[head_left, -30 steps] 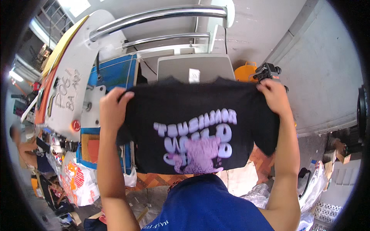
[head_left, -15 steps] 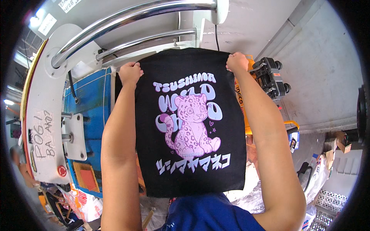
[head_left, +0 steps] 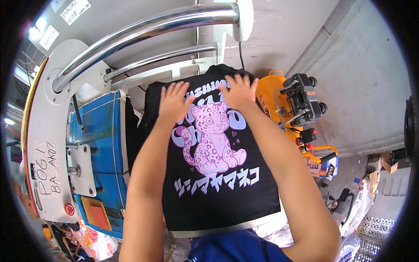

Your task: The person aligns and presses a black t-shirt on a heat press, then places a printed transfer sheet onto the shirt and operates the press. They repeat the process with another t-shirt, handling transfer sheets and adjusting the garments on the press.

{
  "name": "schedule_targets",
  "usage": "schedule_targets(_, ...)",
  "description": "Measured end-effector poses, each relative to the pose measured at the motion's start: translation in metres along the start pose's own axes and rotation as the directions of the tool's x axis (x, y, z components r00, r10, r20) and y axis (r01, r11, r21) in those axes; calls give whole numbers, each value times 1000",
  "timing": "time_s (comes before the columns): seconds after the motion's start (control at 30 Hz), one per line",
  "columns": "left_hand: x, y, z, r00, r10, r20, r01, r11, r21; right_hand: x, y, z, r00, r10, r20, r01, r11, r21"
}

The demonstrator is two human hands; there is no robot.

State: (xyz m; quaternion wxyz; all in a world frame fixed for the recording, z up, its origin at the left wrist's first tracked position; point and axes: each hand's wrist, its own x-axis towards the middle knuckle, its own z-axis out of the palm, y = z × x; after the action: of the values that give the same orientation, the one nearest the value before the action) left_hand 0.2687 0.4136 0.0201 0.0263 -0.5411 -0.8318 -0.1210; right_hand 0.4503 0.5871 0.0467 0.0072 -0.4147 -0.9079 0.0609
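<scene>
A black cloth piece [head_left: 218,205] printed with a pink spotted cub and pale lilac lettering lies over a pale flat board, whose edge [head_left: 244,226] shows along the near side. Whether it is a shirt or a bag I cannot tell. My left hand [head_left: 175,102] rests on the cloth's upper left, palm down with fingers spread. On the upper right, my right hand [head_left: 239,91] lies flat too, its fingers apart over the lettering. Neither hand grips the cloth. The cloth's far edge is bunched slightly beyond my fingers.
Chrome bars [head_left: 144,30] of a white machine arch beyond the cloth. A white panel with a red button [head_left: 69,209] and a blue block [head_left: 104,148] stand at left. At right is an orange air compressor [head_left: 273,94]. Plastic bags [head_left: 98,240] lie at lower left.
Both hands have let go of the cloth's upper corners and moved inward onto its print, fingers now spread. The cloth, held up before, now lies on the board.
</scene>
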Motion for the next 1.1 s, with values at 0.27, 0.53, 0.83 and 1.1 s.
schedule_targets(0.27,-69,-68,-20,863,-476,-170,479,877,-27,1,94,38,925,288,249,-378,775,506)
schedule_targets(0.53,-265,43,-55,745,-665,-52,631,728,-269,-206,120,27,961,262,94,-274,830,486)
schedule_targets(0.83,-370,65,-80,748,-663,-24,576,666,-474,-364,124,29,902,432,-24,-356,772,527)
schedule_targets(1.1,-392,56,-59,647,-747,151,689,489,-535,-374,107,3,910,399,-111,-331,861,385)
